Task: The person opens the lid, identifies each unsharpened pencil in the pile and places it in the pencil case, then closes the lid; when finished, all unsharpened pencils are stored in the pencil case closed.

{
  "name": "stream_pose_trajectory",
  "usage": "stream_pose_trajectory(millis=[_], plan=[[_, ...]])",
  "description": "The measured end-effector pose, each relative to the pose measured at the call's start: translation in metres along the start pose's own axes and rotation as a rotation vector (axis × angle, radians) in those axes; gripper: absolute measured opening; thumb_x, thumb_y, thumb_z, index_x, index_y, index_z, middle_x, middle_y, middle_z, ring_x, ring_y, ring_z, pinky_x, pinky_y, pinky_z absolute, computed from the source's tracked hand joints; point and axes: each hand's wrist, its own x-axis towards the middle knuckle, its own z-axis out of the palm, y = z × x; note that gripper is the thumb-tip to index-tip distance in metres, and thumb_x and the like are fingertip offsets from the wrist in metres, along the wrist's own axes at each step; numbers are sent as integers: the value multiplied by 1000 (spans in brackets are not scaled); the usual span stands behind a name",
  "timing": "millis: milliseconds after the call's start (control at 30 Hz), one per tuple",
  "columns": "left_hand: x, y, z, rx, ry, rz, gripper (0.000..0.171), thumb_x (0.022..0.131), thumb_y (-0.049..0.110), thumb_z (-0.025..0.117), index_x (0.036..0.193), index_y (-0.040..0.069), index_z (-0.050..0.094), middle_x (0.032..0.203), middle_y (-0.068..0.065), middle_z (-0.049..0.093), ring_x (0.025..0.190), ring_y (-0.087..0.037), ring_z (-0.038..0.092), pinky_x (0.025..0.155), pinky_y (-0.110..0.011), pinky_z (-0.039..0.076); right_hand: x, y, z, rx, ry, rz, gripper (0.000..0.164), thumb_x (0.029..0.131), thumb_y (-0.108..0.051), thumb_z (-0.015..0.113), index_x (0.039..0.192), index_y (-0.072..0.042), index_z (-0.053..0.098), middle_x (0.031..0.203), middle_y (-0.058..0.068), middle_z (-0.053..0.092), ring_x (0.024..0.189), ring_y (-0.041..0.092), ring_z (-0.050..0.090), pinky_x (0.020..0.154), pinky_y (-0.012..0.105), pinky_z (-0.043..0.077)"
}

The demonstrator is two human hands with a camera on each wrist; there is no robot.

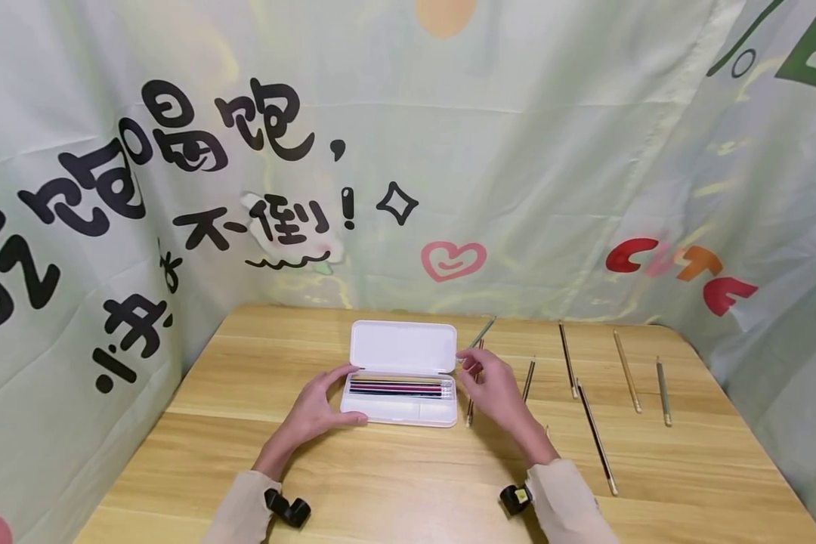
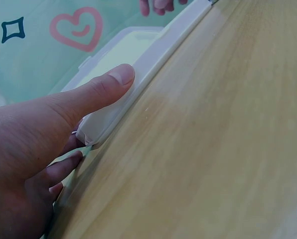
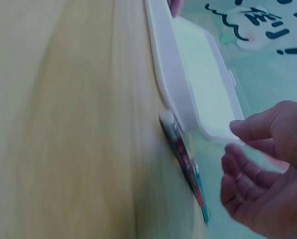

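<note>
A white pencil case (image 1: 381,412) lies on the table with its lid (image 1: 403,346) raised at the back. Several pencils (image 1: 397,387) lie side by side inside it. My left hand (image 1: 315,408) grips the case's left end, thumb (image 2: 106,89) along the front wall and fingers around the far corner. Just past the right end, my right hand (image 1: 493,381) hovers with loosely bent fingers and nothing between them. Beneath it a dark red-and-black pencil (image 3: 181,154) lies beside the case, partly hidden by the hand in the head view. A grey-green pencil (image 1: 484,330) lies behind that hand.
More loose pencils lie on the right of the wooden table (image 1: 211,423): a short dark one (image 1: 530,379), two long black ones (image 1: 567,359) (image 1: 597,438), a natural wood one (image 1: 627,370) and a grey one (image 1: 663,391). A printed curtain (image 1: 551,166) hangs behind the table.
</note>
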Motion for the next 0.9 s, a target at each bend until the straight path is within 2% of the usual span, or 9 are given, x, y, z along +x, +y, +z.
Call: stream_pose_trajectory(millis=[233,400,600,767,900], plan=[[-2,-1,-1,14,-1,-3,94,64,55,95,145,23,58,145,-18,56,130,-43,52,105,-67,39,-3,14,-5,-91,-69,160,60,90,-10,78,141,8,52,105,18,60,94,30,58,83,46,51],[-3,-2,0,7,2,-3,95,63,55,95,145,23,58,145,-19,56,130,-44,52,105,-68,39,-9,13,-5,-190,-123,208,72,90,-19,80,146,12,46,114,22,59,98,32,57,85,51,51],[0,-3,1,17,0,8,96,63,56,94,145,24,58,144,-19,56,129,-43,53,105,-67,40,-14,14,-14,-232,-153,209,54,92,-10,75,136,13,56,108,20,59,90,29,54,77,45,51],[1,-1,0,7,-1,-1,95,63,55,95,145,25,58,144,-19,57,129,-42,53,105,-66,40,-18,16,-22,-231,-142,180,40,94,2,65,132,13,60,96,15,61,84,25,54,69,39,49],[1,0,0,1,-1,-6,94,63,55,95,144,25,59,143,-19,57,128,-42,53,105,-66,40,-20,18,-25,-248,-131,170,34,92,6,64,126,12,65,94,14,65,80,23,56,65,35,49]])
